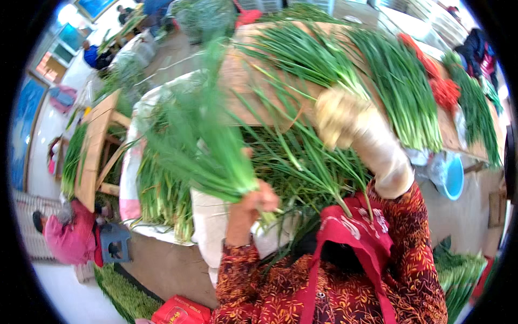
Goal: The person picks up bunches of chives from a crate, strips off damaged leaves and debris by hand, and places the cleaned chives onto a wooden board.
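My left hand [259,199] is closed around the pale stem ends of a bunch of chives [226,162], whose long green leaves fan up and left, blurred by motion. My right hand [340,115], in a soiled yellowish glove with a clear plastic sleeve [382,156], is blurred above the table's near edge. Whether its fingers grip anything cannot be told; a yellowed leaf [279,81] runs up to it. Below, loose chives [307,170] lie in a tangle before me, a few stalks resting against my red apron [356,227].
On the wooden table [238,101] lie a chive pile [311,60], another pile [400,89] and red ties [443,91]. A white sack [131,170] of chives stands left. A blue basin [451,176] is at right. A person in pink [68,235] sits by a blue stool [115,243].
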### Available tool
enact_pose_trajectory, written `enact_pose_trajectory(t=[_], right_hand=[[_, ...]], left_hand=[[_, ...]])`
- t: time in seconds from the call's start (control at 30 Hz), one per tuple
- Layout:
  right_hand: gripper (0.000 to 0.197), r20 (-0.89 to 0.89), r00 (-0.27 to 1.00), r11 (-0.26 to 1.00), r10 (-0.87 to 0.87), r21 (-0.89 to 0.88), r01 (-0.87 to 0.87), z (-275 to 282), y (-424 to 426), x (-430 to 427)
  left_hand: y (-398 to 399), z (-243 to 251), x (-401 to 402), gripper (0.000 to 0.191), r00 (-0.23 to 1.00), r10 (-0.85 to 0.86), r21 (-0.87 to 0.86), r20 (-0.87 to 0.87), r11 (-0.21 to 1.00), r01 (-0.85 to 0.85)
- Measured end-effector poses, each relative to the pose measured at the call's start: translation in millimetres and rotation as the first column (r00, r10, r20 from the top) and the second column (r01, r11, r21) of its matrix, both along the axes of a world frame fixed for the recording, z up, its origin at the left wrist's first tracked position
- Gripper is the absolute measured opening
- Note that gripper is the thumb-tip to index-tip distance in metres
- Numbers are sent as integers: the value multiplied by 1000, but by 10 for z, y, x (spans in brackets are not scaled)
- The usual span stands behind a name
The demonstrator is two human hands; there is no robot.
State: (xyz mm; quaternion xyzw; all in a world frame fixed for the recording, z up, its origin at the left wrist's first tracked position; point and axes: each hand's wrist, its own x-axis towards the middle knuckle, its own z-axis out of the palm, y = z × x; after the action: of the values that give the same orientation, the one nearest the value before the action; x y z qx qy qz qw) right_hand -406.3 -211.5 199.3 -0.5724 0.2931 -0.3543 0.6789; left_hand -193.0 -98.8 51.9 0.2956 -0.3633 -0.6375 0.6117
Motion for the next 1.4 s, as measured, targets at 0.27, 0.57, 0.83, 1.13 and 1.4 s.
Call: enact_pose_trajectory(t=[0.27, 0.57, 0.83, 1.13, 1.4], right_hand=[[35, -588, 413, 578, -696, -799, -163, -248, -337, -960], [58, -825, 565, 999, 16, -10, -43, -1070, 506, -1201], [40, -340, 823, 861, 454, 404, -308, -1311, 397, -819], [27, -377, 926, 999, -28, 23, 39, 306, 28, -625], [29, -219, 976, 998, -17, 55, 29, -660, -635, 10]], left_hand=[[-97, 525, 42, 44, 738, 24, -139, -675, 978, -158], [110, 130, -195, 15, 851, 109, 151, -514, 988, -35], [69, 154, -373, 18, 908, 110, 182, -404, 983, -39], [10, 312, -152, 19, 925, 255, 185, -281, 960, -209], [-645, 403, -445, 22, 939, 282, 235, -197, 943, -234]])
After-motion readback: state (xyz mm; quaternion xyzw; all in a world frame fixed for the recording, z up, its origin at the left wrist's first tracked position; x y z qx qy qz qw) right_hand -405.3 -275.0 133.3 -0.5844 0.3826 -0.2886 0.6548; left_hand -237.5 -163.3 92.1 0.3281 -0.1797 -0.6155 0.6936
